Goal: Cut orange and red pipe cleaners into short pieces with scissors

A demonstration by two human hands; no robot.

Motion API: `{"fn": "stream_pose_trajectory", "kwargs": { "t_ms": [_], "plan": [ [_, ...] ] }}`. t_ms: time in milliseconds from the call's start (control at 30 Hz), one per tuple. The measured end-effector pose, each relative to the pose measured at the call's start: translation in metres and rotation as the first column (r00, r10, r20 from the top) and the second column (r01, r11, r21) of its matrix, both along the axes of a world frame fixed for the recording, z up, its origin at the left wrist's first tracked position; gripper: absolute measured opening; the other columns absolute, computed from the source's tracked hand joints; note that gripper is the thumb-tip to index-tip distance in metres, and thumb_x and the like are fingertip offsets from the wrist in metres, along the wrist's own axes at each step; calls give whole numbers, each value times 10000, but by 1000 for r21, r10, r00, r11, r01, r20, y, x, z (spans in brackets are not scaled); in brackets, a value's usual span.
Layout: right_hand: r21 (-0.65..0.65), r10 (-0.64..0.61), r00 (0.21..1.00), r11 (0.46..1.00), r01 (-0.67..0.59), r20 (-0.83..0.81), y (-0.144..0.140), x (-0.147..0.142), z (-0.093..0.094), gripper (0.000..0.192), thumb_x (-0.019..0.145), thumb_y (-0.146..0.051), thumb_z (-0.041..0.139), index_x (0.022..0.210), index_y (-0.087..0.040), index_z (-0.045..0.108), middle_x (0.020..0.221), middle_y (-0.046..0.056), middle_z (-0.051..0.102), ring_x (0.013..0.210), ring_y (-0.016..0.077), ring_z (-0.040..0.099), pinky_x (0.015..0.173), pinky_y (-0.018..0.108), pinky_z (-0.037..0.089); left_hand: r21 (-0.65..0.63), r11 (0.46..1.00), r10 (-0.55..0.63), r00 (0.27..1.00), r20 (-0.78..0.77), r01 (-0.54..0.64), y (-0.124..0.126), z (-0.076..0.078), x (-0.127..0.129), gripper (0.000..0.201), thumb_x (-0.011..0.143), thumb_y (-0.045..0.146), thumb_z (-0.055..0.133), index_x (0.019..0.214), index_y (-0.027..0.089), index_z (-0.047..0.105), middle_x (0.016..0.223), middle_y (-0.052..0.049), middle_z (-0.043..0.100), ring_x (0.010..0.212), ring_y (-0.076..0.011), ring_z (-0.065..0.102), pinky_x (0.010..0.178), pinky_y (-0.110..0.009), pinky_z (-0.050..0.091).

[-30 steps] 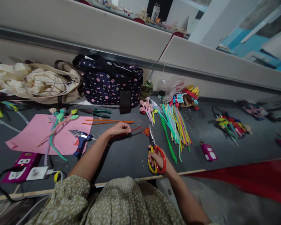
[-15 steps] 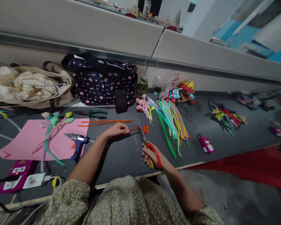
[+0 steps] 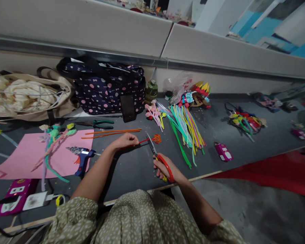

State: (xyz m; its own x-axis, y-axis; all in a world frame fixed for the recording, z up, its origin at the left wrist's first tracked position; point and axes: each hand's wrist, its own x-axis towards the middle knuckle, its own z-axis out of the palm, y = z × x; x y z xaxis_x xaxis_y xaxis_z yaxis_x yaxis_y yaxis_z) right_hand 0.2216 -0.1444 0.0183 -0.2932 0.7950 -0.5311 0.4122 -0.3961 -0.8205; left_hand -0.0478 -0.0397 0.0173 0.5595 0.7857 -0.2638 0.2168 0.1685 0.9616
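Left hand (image 3: 125, 140) pinches red pipe cleaner (image 3: 143, 140); right hand (image 3: 162, 167) grips scissors (image 3: 159, 158), blades at stem, cut not made, curl (image 3: 157, 138) attached

Setting: a shared craft workroom, handmade-flower station. Dark counter (image 3: 132, 169) carries craft stock and tools: a fan of coloured pipe cleaners (image 3: 186, 127) just beyond and to the right of the right hand (image 3: 164, 166), finished pipe-cleaner flowers (image 3: 155, 113) behind them, a blue glue gun (image 3: 82, 157) on a pink paper sheet (image 3: 27, 154) left of the left hand (image 3: 125, 140), green-handled pliers (image 3: 100, 123) beyond it. Personal bags stand against the low grey partition (image 3: 91, 30) at the back, namely a polka-dot bag (image 3: 104, 89) and a beige tote (image 3: 27, 96); more small craft pieces sit on the surface past the partition.
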Motion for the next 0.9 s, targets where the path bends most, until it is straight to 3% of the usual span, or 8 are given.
{"fn": "stream_pose_trajectory", "kwargs": {
  "t_ms": [333,900],
  "plan": [
    [11,40,999,999,-39,-30,5,-3,0,358,893,-513,502,1109,-228,487,828,-8,612,453,96,610,353,174,459,-15,1000,-3,1000,-6,3,-3,3,4,360,763,460,694,730,104,657,618,8,526,552,-78,397,518,-213,262],
    [-21,-2,999,1000,1,-35,7,-4,4,370,889,-490,521,1136,-218,479,784,-26,595,420,78,574,345,161,447,-17,999,-35,999,-28,35,1,3,6,358,773,464,681,741,108,663,627,-1,536,560,-79,402,516,-211,260]
  ]
}}
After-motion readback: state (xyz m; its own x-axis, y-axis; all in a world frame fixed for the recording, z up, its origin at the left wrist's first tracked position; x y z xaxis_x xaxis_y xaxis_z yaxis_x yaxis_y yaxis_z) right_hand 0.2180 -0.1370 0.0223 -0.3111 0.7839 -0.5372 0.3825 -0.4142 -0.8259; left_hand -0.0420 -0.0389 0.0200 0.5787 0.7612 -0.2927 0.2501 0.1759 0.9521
